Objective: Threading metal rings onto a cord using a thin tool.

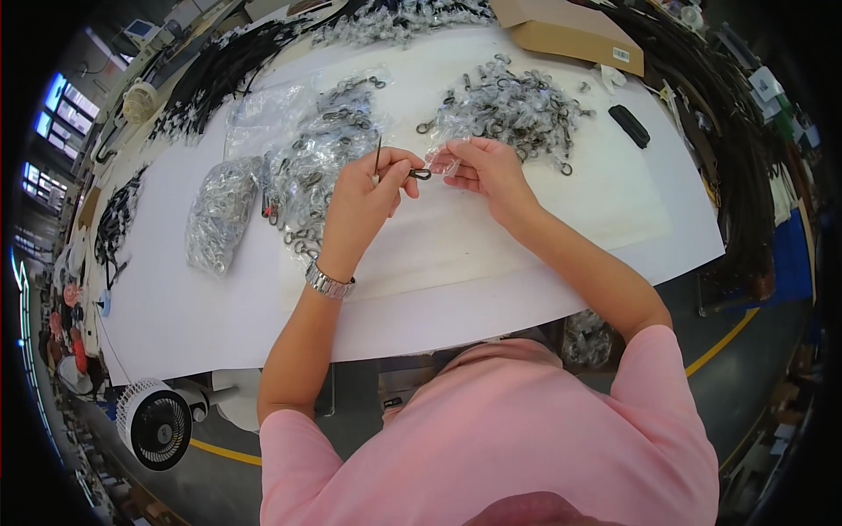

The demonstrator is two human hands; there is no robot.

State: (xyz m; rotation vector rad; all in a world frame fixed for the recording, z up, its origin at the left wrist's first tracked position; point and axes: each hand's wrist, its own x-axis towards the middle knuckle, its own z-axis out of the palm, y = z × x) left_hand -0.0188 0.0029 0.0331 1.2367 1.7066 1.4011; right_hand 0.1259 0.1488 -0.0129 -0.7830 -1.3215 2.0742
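Observation:
My left hand [368, 195] is closed, pinching a small dark metal snap hook [421, 174] whose looped end points right. A thin dark pointed tool [378, 156] also stands up from its fingers. My right hand [498, 171] is closed on a piece of clear plastic film [445, 164], just right of the hook. Beyond it lies a pile of dark hooks in clear wrap [517, 105]. More dark metal hooks [307, 167], mixed with clear plastic, spread to the left of my left hand. Whether the film still touches the hook, I cannot tell.
A bulging clear plastic bag [223, 215] rests at the left on the white table [544, 276]. A black oblong case [629, 126] lies at the right, near a cardboard box [574, 39]. Dark straps [224, 70] are heaped far left. A fan [156, 425] stands off the near-left edge.

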